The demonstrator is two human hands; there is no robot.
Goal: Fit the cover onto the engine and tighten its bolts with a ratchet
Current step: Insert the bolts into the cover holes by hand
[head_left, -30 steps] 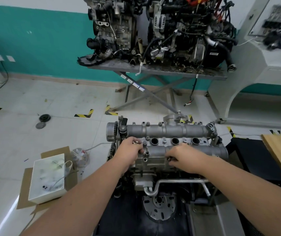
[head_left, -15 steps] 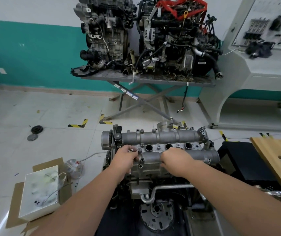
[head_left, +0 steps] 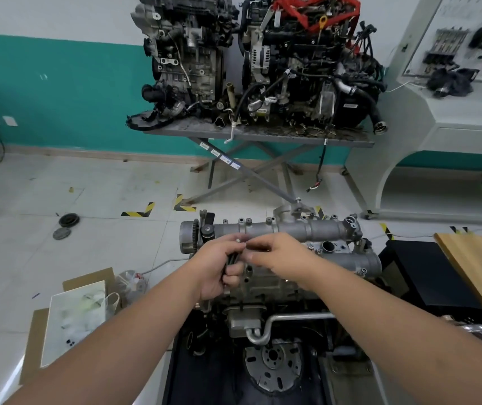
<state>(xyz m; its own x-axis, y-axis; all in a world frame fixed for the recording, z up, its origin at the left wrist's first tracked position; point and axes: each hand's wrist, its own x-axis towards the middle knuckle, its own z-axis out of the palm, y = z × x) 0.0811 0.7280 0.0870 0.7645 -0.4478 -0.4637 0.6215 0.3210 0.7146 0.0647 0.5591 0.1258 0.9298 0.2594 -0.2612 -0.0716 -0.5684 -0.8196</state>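
The grey aluminium cover (head_left: 301,230) lies on top of the engine (head_left: 251,320) in front of me, with several bolt heads standing along its far edge. My left hand (head_left: 219,267) is raised over the cover's left end and grips a bundle of dark bolts (head_left: 234,257), their heads poking out above the fist. My right hand (head_left: 278,255) reaches across to that bundle, and its fingertips pinch one bolt at the top. Both hands hide the cover's middle. No ratchet is in view.
A white box on cardboard (head_left: 73,320) sits on the floor to the left. A wooden board (head_left: 479,273) lies at the right over a black stand. Two other engines rest on a scissor table (head_left: 257,135) behind. Two round discs (head_left: 65,225) lie on the floor.
My right hand has left the cover's front edge and moved left and up to the bolts in my left hand. My left hand has lifted off the cover. The view has tilted upward.
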